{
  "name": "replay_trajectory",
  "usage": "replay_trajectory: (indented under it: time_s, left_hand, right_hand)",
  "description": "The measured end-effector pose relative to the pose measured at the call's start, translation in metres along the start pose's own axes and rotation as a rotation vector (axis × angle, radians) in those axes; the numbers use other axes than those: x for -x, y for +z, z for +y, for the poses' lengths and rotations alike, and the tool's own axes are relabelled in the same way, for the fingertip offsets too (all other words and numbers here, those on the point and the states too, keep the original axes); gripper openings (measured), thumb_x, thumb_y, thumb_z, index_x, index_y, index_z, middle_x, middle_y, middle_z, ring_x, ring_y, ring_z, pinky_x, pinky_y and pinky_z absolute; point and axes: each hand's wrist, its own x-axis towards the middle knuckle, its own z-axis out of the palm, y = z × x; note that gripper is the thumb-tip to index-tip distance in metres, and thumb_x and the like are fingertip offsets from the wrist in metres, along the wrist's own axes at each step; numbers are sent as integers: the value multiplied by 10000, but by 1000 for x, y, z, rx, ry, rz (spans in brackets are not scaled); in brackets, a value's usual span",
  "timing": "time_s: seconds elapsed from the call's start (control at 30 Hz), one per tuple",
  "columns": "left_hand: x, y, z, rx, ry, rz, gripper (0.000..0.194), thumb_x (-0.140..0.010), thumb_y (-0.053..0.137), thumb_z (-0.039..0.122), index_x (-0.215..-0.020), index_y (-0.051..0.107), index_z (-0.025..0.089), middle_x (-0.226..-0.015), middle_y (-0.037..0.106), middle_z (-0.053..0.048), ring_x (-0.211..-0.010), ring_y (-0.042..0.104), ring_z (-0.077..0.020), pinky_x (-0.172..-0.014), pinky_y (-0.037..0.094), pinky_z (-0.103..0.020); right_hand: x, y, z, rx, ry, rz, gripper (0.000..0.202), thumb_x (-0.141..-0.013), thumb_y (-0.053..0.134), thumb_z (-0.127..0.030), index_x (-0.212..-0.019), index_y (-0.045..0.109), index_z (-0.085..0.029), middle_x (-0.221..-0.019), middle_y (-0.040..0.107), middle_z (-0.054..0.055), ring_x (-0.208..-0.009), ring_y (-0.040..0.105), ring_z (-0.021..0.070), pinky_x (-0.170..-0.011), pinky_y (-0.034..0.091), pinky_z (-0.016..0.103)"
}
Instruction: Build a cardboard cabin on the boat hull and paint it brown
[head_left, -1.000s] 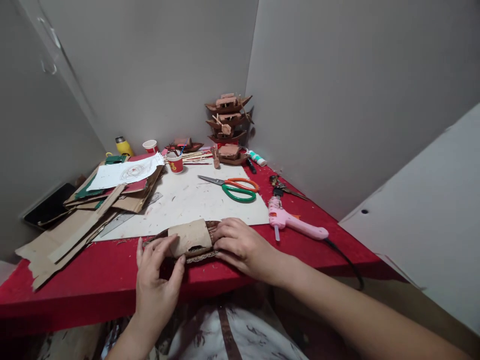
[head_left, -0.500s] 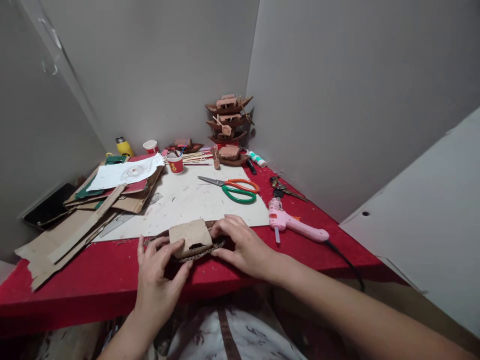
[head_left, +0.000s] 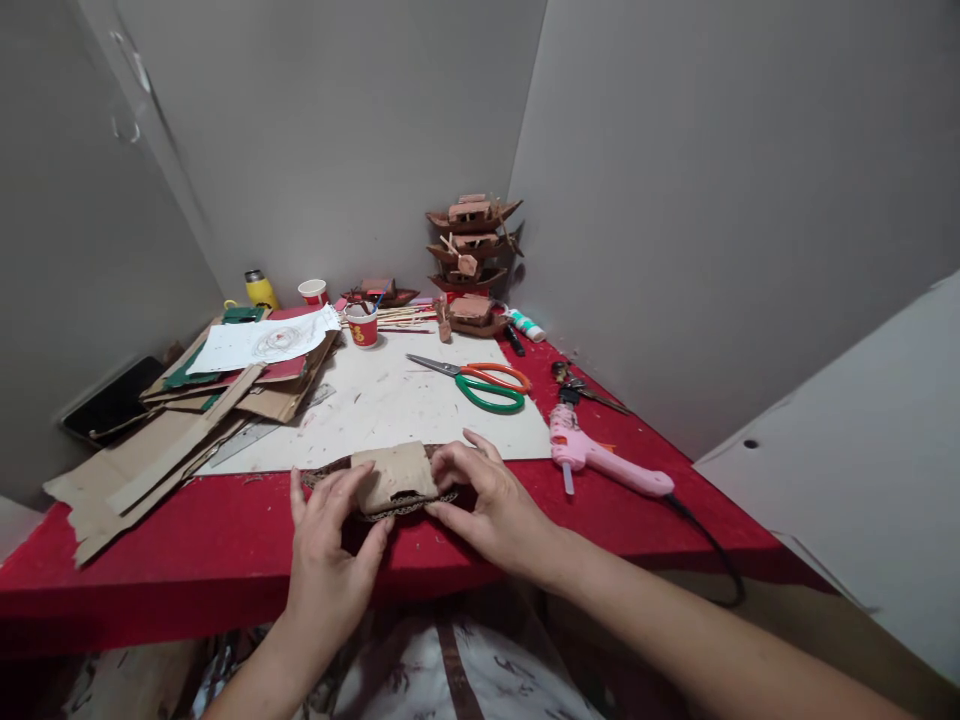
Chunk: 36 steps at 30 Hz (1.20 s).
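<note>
A small cardboard model boat [head_left: 396, 476] rests near the front edge of the red-covered table, with a tan curved roof and a dark opening in the cabin's near side. Corrugated edges show along its hull. My left hand [head_left: 330, 530] grips the boat's left part, thumb at the near side and fingers over the cabin end. On the right end, my right hand [head_left: 491, 505] is closed, thumb on the near rim and fingers bent against the roof's edge. Part of the hull is hidden behind my fingers.
Scissors [head_left: 487, 385] lie open on a white board [head_left: 360, 400]. To the right is a pink glue gun [head_left: 600, 455] with a black cord. Cardboard sheets [head_left: 172, 440] are piled left. A red paper cup [head_left: 363, 328] and stacked brown model boats [head_left: 472, 245] stand at the back.
The whole view has shifted slightly, so the table's things appear further right. Both hands stay on the model boat; my left fingers have moved slightly on the roof's left side.
</note>
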Motion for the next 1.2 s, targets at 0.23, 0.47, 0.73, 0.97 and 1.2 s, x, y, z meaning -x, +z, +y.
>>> replay_trajectory:
  time_s: [0.23,0.47,0.73,0.97,1.2]
  left_hand:
    - [-2,0,-2,57,-54,-19,431,-831,668,200,-1218,495,279,-1090,708,-22,-958,698,-214,-1194,70,-577]
    - [-5,0,2,39,-56,-31,326,-839,636,191,-1130,507,261,-1009,706,-9,-959,681,-212,-1179,105,-580]
    - [-14,-2,5,103,-65,-46,445,-821,663,188,-1219,489,284,-1132,695,-33,-1011,679,-224,-1184,14,-609]
    - [-23,-5,10,150,-71,-32,390,-821,626,160,-1171,507,285,-1096,693,-26,-1019,671,-223,-1175,93,-620]
    - [-33,-13,11,84,20,45,354,-821,638,175,-1138,524,284,-1043,680,-19,-1005,665,-231,-1172,68,-637]
  right_hand:
    - [4,2,0,76,28,-34,678,-772,685,-104,-1359,391,-270,-1238,651,94,-1121,620,246,-1141,139,648]
    - [2,7,-2,57,68,-4,777,-780,670,-129,-1473,348,-269,-920,710,16,-1028,638,233,-1129,204,606]
    - [-2,-7,-6,-21,95,18,770,-770,643,-119,-1468,355,-269,-866,705,-6,-1060,625,236,-1143,186,594]
    - [-5,-12,-13,-77,128,33,788,-746,621,-101,-1472,363,-269,-808,689,-29,-1056,615,241,-1140,194,587]
    - [-13,-14,-8,-245,185,82,806,-726,625,-93,-1476,367,-237,-733,636,-46,-782,615,190,-927,468,432]
